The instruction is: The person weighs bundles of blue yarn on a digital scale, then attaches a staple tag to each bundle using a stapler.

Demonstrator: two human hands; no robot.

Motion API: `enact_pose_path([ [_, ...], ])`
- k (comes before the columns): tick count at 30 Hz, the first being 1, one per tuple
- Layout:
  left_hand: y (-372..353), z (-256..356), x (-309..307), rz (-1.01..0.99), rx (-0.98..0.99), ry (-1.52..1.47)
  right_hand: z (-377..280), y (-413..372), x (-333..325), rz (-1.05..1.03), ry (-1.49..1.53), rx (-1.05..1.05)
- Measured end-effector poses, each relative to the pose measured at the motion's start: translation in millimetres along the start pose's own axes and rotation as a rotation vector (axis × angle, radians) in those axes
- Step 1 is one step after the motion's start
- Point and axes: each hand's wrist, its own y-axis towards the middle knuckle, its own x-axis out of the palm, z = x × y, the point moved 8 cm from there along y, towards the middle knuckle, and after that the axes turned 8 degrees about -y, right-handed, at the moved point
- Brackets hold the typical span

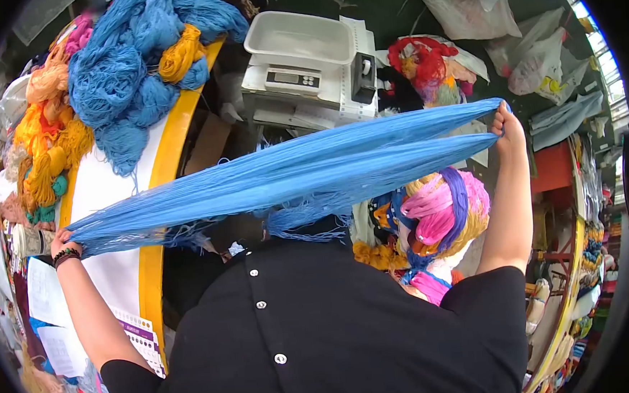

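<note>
A long skein of blue yarn (277, 170) is stretched between my two hands across the front of my body. At its left end my left hand (65, 244), with a dark bead bracelet on the wrist, is closed round the strands. My right hand (508, 125) grips the other end, higher up and out to the right, with the skein parting into two bands near it. Loose blue strands (309, 224) hang below the stretched skein near its middle. The fingers of both hands are partly hidden by the yarn.
Heaped blue yarn (109, 83) and yellow skeins (45, 170) lie on the yellow-edged white table (150, 278) at left. A scale with a white tray (299, 39) stands ahead. Multicoloured yarn (438, 214) sits by my right arm. Plastic bags (537, 60) lie at far right.
</note>
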Motion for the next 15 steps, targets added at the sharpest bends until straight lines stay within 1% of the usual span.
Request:
enact_pose_path([
  [1,26.5,17.0,-9.4,0.027,0.041,0.034,-9.2,3.1,-10.6,0.107,-0.114,-0.070],
  [3,49.0,46.1,-18.0,0.097,0.214,0.220,-25.2,13.7,-41.3,0.275,-0.173,-0.160],
  [5,73.2,77.5,-38.8,0.117,0.125,0.457,-46.6,15.2,-70.3,0.391,-0.402,-0.352],
  [6,113.2,123.8,-64.3,0.343,0.309,0.518,-58.9,15.4,-83.8,0.449,-0.548,-0.456],
  [7,111.3,115.8,-59.0,0.342,0.305,0.525,-81.3,14.7,-105.5,0.731,-0.997,-0.611],
  [8,105.9,130.5,-23.9,-0.122,0.197,0.712,-97.0,-2.2,-103.9,0.880,-1.252,-0.611],
  [9,79.7,126.4,4.4,-0.594,0.076,0.869,-105.1,-8.9,-100.0,0.881,-1.300,-0.693],
  [10,21.9,100.1,33.0,-1.074,-0.057,0.993,-111.3,-12.0,-97.3,0.879,-1.346,-0.778],
  [11,-30.7,59.3,44.0,-1.558,-0.199,1.081,-114.9,-8.6,-87.5,0.837,-1.486,-0.807],
  [12,39.2,93.5,46.2,-1.024,-0.150,0.614,-110.2,-3.6,-70.9,0.622,-1.468,-0.749],
  [13,97.5,120.6,18.3,-0.477,-0.094,0.160,-102.6,-7.2,-40.6,0.409,-1.440,-0.688],
  [14,79.0,95.5,36.2,-0.494,-0.027,0.006,-97.1,-29.2,-5.3,0.347,-1.340,-0.660],
  [15,23.9,52.3,53.8,-0.494,-0.026,0.000,-97.6,-44.8,20.1,0.337,-1.321,-0.677],
])
